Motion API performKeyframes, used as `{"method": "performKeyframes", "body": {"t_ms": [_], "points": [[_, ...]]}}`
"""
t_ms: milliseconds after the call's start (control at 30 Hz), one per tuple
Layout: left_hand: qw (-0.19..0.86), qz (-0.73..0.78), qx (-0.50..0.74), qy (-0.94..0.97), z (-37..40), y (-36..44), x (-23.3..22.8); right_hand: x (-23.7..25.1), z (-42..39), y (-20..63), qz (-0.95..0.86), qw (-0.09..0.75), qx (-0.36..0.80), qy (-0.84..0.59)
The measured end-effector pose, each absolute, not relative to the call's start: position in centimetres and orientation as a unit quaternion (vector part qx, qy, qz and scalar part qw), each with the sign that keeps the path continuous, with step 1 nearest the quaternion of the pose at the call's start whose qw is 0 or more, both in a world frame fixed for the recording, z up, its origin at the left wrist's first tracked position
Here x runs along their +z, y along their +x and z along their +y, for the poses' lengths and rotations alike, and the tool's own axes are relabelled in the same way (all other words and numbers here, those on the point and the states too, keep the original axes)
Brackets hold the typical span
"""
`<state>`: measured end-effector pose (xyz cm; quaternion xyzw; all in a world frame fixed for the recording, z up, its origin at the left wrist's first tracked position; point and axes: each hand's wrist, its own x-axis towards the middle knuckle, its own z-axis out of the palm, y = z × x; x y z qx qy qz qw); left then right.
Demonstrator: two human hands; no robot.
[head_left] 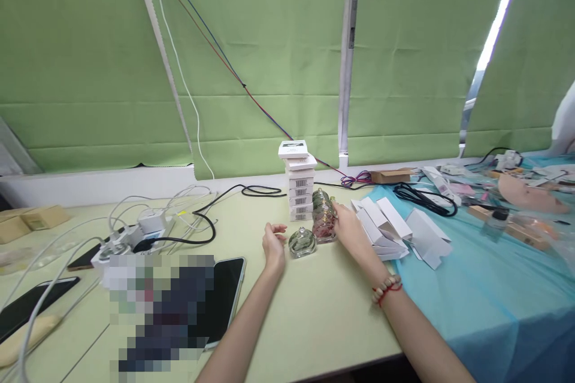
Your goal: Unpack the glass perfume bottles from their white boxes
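My right hand [349,229] grips a tall clear glass bottle [324,215] with a pink and green pattern, standing on the pale green table [314,311]. My left hand [274,245] hovers with curled fingers apart, holding nothing, just left of a small round glass bottle [302,242]. Directly behind both bottles rises a stack of small white boxes [300,182] with barcode labels. A red and beaded bracelet [386,289] circles my right wrist.
Folded white cartons [395,228] lie right of my right hand on a blue cloth [485,287]. A tablet [224,299], a phone [31,305], a power strip [135,238] and tangled cables fill the left. Green blinds [269,54] back the table.
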<state>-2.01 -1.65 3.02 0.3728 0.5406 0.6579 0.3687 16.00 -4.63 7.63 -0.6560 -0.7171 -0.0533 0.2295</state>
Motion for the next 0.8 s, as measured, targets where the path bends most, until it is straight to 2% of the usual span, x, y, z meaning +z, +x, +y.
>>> {"method": "performKeyframes", "body": {"t_ms": [100,167,233,300,467,567,667,800], "points": [[0.385,0.54,0.657,0.359,-1.5,-2.2,3.3,9.2,-6.9,16.2,-0.689,0.399,-0.037,-0.604],[0.383,0.539,0.654,0.367,-1.6,-2.1,3.4,10.0,-8.6,17.8,-0.66,0.459,-0.075,-0.59],[0.375,0.542,0.652,0.375,-1.7,-2.0,3.5,10.4,-9.8,20.5,-0.595,0.478,-0.134,-0.632],[0.371,0.545,0.649,0.379,-1.7,-1.9,3.5,10.2,-10.2,23.9,-0.529,0.45,-0.161,-0.701],[0.366,0.553,0.645,0.38,-1.9,-1.9,3.3,7.6,-8.9,31.0,-0.463,0.284,-0.085,-0.836],[0.35,0.558,0.645,0.388,-2.3,-2.2,3.3,6.3,-8.0,33.0,-0.476,0.26,-0.023,-0.84],[0.301,0.558,0.657,0.407,-2.9,-2.7,3.6,7.4,-8.4,33.1,-0.499,0.33,-0.063,-0.799],[0.102,0.514,0.701,0.484,-3.8,-3.1,4.5,12.3,-10.5,29.3,-0.469,0.514,-0.209,-0.687]]}}
